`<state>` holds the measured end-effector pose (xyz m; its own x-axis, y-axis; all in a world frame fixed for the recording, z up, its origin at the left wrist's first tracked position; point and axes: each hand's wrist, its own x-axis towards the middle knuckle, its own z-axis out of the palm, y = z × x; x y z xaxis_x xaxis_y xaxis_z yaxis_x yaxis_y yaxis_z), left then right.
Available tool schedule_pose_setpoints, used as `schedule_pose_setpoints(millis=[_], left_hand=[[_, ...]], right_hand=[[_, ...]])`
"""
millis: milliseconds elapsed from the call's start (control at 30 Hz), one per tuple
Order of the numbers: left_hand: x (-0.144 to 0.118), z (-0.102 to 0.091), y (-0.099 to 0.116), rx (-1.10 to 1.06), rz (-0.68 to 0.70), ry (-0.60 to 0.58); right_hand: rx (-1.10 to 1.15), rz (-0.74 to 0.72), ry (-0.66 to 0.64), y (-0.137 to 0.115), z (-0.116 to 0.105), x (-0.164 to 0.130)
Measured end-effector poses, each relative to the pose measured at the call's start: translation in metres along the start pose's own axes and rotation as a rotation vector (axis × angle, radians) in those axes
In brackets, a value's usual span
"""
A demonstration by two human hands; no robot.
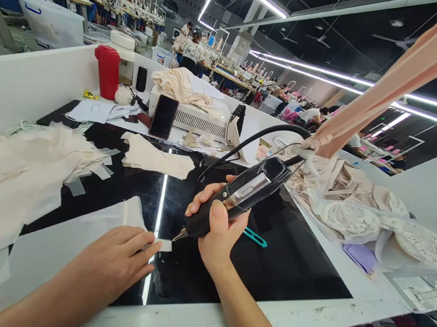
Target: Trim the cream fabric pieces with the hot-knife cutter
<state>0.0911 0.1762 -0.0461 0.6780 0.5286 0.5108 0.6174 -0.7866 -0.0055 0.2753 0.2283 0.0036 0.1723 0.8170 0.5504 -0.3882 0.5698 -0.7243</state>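
My right hand (223,232) is wrapped around a black corded hand tool (246,182) with a silver strip and a thin pointed metal tip. The tool slants down to the left. Its tip is at the edge of a small pale tab (165,245), touching or almost touching it. My left hand (122,251) lies flat, fingers stretched out, over the end of a sheer white fabric piece (79,235); the tab shows just beyond its fingertips. A black glossy work surface (291,255) lies beneath. Right of my right hand is a teal cutter-like tool (255,237).
Cream fabric pieces (23,168) pile up at left, with one cut piece (156,156) farther back. A phone (164,117), a red bottle (106,71) and a white vented box (196,117) stand behind. Lace bra parts (348,220) heap at right; a peach strap (407,73) hangs above.
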Motion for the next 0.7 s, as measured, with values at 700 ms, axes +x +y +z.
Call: schedule_pose_setpoints(millis=[700], left_hand=[[-0.0045, 0.0036, 0.0001, -0.033, 0.004, -0.032]], right_hand=[[-0.032, 0.014, -0.006, -0.0038, 0.0031, -0.0047]])
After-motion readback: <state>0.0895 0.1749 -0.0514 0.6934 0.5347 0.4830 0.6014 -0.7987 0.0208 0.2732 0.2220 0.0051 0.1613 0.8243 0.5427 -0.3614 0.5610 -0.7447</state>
